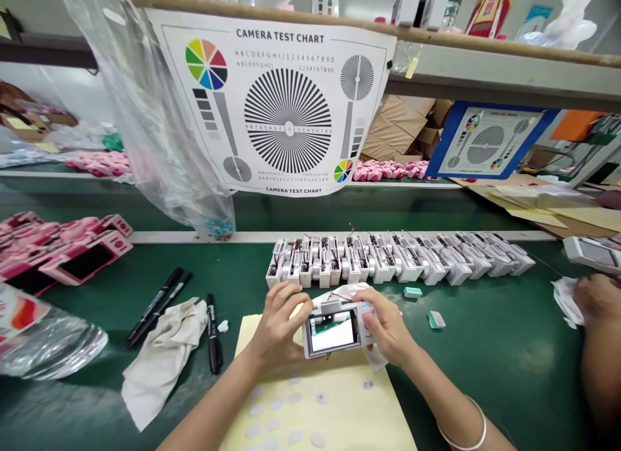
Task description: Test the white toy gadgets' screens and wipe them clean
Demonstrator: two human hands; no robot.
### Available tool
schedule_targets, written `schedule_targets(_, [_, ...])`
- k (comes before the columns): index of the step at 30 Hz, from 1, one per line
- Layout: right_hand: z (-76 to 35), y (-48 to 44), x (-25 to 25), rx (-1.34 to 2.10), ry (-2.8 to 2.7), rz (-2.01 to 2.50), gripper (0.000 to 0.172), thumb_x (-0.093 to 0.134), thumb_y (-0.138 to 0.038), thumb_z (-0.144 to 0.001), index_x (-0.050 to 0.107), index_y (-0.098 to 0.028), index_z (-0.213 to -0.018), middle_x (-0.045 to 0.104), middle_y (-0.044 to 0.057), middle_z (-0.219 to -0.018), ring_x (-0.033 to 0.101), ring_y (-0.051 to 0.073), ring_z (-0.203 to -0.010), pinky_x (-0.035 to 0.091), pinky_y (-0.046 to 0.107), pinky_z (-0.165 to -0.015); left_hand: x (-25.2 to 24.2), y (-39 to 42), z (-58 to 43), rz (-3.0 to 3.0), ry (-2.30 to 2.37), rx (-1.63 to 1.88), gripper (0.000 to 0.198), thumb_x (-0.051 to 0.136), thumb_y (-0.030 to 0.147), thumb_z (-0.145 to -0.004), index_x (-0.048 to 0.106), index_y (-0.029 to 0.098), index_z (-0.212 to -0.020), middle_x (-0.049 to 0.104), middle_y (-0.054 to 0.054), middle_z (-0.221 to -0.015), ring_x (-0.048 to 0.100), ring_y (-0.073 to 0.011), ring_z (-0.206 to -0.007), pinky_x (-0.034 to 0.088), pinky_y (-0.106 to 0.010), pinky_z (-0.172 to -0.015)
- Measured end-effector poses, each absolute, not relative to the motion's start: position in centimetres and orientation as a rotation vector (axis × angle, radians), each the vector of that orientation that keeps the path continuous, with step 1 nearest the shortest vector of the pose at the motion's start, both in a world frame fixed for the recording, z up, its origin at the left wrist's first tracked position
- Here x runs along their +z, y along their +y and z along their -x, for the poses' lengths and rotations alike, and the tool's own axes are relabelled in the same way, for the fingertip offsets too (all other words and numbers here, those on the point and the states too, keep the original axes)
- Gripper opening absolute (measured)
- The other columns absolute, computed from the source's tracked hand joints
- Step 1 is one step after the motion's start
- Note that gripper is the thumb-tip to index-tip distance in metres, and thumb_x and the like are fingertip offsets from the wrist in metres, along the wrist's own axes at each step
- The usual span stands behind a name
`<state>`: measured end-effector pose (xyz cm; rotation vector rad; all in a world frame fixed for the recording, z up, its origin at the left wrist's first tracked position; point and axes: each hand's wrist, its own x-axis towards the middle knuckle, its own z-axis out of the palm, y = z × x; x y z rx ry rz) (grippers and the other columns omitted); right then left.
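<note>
While the left hand and right hand grip the boxy white plastic camera, I'd worry a slackened hold could drop it onto the yellow paper sheet below.

The left edge cuts off the clear bottle and pink cameras, the right edge crops a co-worker's hand, the stickers' marks are too small to read, and the person's right hand partly hides the white camera.

Tilted white camera, screen lit
</note>
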<state>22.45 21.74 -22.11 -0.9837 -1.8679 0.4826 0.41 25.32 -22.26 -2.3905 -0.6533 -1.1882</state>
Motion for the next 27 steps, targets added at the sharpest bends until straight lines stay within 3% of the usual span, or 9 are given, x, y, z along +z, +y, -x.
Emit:
schedule_targets(7, [-22.01, 21.83, -23.02, 0.337, -1.776, 0.949, 0.029, 0.030, -0.043, -0.092, 0.050, -0.022, -0.096, 0.058, 0.004, -0.086, 0.058, 0.018, -0.082, 0.047, 0.029, -0.071, -22.22, 25.31, -0.30, 2.383, -0.628, -1.174, 0.048, 0.061, 0.049, -0.063, 0.048, 0.016, -0.096, 0.059, -0.010, -0.085, 0.051, -0.0271, -0.092, 0.036, -0.044, -0.088])
schedule_targets(18, [-22.16, 22.19, -22.98, 0.378, -1.774, 1.017, 0.043, 0.022, -0.052, -0.091, 0.051, -0.020, -0.092, 0.058, 0.006, -0.087, 0.057, 0.018, -0.080, 0.045, 0.028, -0.071, -22.96, 25.55, -0.42, 2.445, -0.760, -1.151, 0.064, 0.065, 0.059, -0.057, 0.043, 0.018, -0.101, 0.043, -0.017, -0.110, 0.040, -0.0333, -0.106, 0.034, -0.048, -0.086])
schedule_targets(27, [-22.08, 22.30, -23.25, 0.369, -1.746, 1.020, 0.038, 0.027, -0.048, -0.091, 0.052, -0.020, -0.090, 0.059, 0.005, -0.083, 0.058, 0.017, -0.074, 0.045, 0.027, -0.066, -22.83, 25.50, -0.37, 2.420, -0.757, -1.092, 0.062, 0.067, 0.054, -0.056, 0.046, 0.014, -0.099, 0.043, -0.018, -0.109, 0.040, -0.0340, -0.104, 0.031, -0.048, -0.086])
